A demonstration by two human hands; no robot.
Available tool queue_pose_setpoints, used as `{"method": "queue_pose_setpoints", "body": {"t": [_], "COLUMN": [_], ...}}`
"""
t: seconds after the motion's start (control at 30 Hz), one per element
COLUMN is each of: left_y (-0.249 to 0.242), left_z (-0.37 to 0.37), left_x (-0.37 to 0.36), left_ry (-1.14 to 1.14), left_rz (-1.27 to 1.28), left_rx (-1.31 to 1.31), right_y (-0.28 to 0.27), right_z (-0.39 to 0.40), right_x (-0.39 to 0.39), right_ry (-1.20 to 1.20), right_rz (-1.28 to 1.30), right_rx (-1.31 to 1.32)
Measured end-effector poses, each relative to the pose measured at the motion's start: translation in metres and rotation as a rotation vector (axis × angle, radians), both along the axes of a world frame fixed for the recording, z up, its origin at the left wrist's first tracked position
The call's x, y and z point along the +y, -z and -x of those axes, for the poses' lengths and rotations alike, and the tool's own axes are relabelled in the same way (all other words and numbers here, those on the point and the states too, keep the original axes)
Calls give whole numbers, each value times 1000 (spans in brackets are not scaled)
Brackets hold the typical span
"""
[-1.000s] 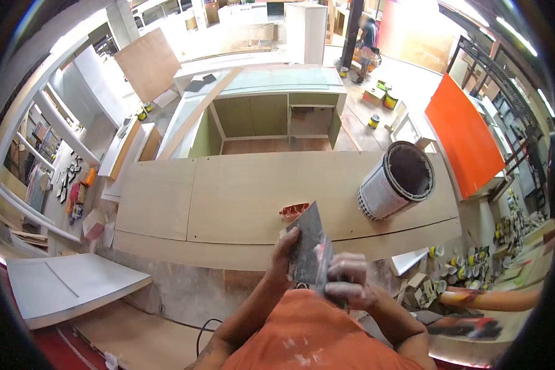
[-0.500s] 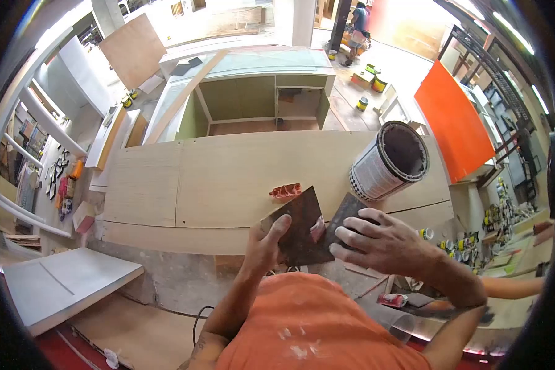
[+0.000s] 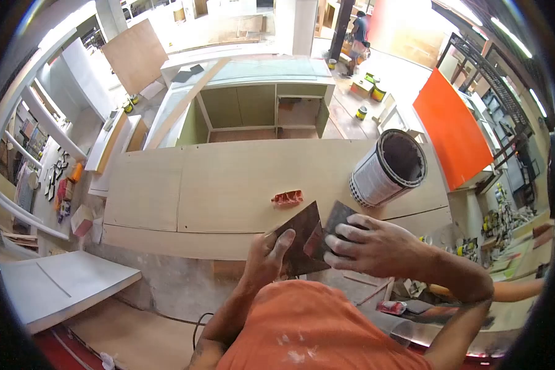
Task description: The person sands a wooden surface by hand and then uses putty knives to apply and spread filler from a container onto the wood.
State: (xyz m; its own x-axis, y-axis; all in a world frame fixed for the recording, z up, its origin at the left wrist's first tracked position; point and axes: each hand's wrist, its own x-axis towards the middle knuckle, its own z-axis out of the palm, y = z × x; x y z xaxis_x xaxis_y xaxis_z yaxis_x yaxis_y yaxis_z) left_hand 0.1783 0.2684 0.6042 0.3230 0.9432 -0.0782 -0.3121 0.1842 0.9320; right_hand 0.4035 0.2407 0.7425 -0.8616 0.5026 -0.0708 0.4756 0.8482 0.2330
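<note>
The left hand [image 3: 265, 256] grips a dark flat metal scraper blade [image 3: 302, 243] against a second dark blade [image 3: 338, 217] pinched under the right hand [image 3: 367, 246], above the bare pale wooden panel [image 3: 228, 185], which looks not yet filled.

counter [image 3: 228, 191]: spans the view ahead of the person
can [image 3: 388, 168]: on the counter, right, lying on its side
block [image 3: 288, 198]: on the counter, left of the can
scrapers [image 3: 302, 237]: at the near edge, between both hands
cabinet [image 3: 259, 105]: behind the counter
</note>
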Motion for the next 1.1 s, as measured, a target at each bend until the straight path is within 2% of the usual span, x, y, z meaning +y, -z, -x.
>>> {"method": "queue_pose_setpoints", "body": {"t": [0.03,0.07,0.13,0.17,0.23,0.3,0.37,0.43,0.5,0.57,0.63,0.67,0.7,0.77,0.8,0.87,0.9,0.97,1.0,1.03,1.07,1.1], "left_y": [3,3,6,0,-18,-10,-7,-12,-7,0,7,19,17,5,-2,-11,-7,3,1,3,8,12], "left_z": [2,4,7,8,13,16,15,0,-6,-7,-5,-2,-3,-3,-3,-5,-4,-1,-3,-7,-11,-13], "left_x": [3,3,-4,-5,-3,0,-2,-6,-6,-7,-11,-9,-10,-7,-1,8,9,15,15,15,14,13], "left_ry": [-17,-19,-15,-11,-13,-38,-52,-122,-89,-58,-29,33,34,-62,-69,-326,-333,-374,-396,-388,-488,-586], "left_rz": [-123,-131,-118,-116,-108,-47,24,293,319,349,268,212,216,122,124,96,100,101,31,35,-38,-112], "left_rx": [110,114,200,202,186,134,86,-370,-479,-589,-425,-482,-480,-424,-428,-313,-316,-467,-451,-450,-359,-266], "right_y": [-4,-16,-6,1,5,-5,1,23,74,114,130,115,113,141,145,153,128,138,136,127,109,124], "right_z": [-1,1,5,6,3,3,8,16,20,23,9,9,-2,-20,-17,-6,13,20,37,56,79,78], "right_x": [0,-4,-2,-1,-4,-13,-18,-16,-13,-6,5,9,13,16,11,-3,-7,-30,-36,-34,-30,-28], "right_ry": [-12,16,8,0,-7,70,77,-41,11,130,265,343,391,497,493,851,784,898,1012,1075,1129,1220], "right_rz": [41,83,3,-78,-87,49,50,32,126,63,5,-33,-42,60,65,79,343,449,358,415,468,568], "right_rx": [-92,-109,-12,82,74,58,142,550,883,1054,1010,918,594,769,764,1761,2342,2673,2356,2254,2145,2084]}}
